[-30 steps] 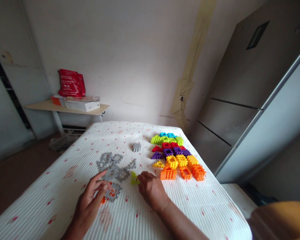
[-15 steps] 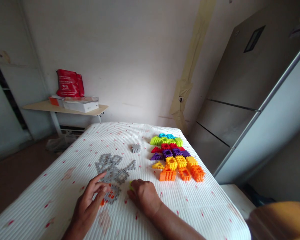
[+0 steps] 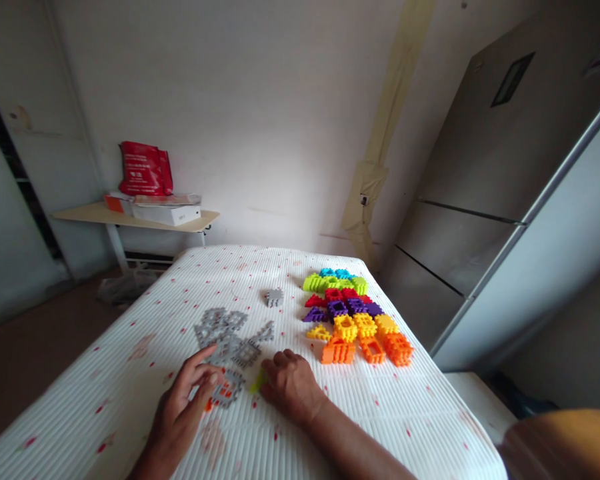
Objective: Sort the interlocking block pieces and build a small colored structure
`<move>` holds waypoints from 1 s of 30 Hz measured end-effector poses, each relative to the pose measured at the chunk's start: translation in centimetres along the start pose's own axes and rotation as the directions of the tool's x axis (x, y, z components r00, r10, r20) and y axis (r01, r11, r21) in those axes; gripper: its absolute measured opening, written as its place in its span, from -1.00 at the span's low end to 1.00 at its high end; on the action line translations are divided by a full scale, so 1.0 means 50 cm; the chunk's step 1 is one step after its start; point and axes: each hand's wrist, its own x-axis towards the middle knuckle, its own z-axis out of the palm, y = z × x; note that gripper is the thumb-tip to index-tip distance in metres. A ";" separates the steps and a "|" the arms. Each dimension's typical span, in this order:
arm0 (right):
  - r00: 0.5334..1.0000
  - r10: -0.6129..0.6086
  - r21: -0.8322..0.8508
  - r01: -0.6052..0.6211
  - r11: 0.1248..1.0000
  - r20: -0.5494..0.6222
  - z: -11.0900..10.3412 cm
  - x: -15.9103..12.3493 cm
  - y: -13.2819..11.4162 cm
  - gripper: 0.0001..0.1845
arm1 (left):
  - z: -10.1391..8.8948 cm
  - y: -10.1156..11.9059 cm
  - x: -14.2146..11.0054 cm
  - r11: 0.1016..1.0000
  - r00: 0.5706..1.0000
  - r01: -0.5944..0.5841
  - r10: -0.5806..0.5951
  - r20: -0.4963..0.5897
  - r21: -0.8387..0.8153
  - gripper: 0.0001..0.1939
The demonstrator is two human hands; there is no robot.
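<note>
Right hand (image 3: 293,387): fingers curled and narrow, closed on a lime-green piece (image 3: 259,381), thin, blurred, its right part hidden by the fingers, at the near middle of the cover. Left hand (image 3: 180,400): thumb and fingers apart, half curled, beside a grey lattice panel (image 3: 234,388) with notched edges; contact cannot be told. Orange piece (image 3: 209,405): low at that panel, mostly covered by panel and hand, more orange showing through the openings. Grey interlocking panels (image 3: 220,327): loose, overlapping heap beyond the left hand, matte, toothed, some with square openings. Grey block (image 3: 275,297): single, toothed, well apart beyond the heap. To the right, toothed pieces grouped by colour, near to far: orange blocks (image 3: 338,351), yellow blocks (image 3: 345,327), purple blocks (image 3: 337,309), red blocks (image 3: 333,295), lime-green blocks (image 3: 330,285), blue blocks (image 3: 342,273); triangular pieces at the left of the yellow, purple and red rows. Underneath: white cover (image 3: 280,440), ribbed, red-flecked, rounded corners. Beyond: pale side table (image 3: 85,213) bearing white box (image 3: 166,212) and glossy red bag (image 3: 145,169); plain wall (image 3: 255,133); grey refrigerator (image 3: 460,173) at right.
</note>
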 end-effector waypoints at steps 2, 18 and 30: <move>1.000 -0.017 0.001 0.017 1.000 -0.026 0.003 -0.002 0.000 -0.90 | 0.000 0.002 0.000 1.000 1.000 0.000 0.000 -0.010 0.002 -0.45; 0.965 0.213 0.945 -0.208 0.252 0.156 0.008 0.003 -0.016 -0.61 | 0.018 0.015 -0.007 0.768 0.864 -0.503 0.450 0.225 0.397 -0.82; 0.991 0.093 0.950 -0.116 0.289 0.093 0.023 -0.002 -0.033 -0.68 | 0.025 0.027 -0.005 0.913 0.959 -0.280 0.255 0.121 0.297 -0.73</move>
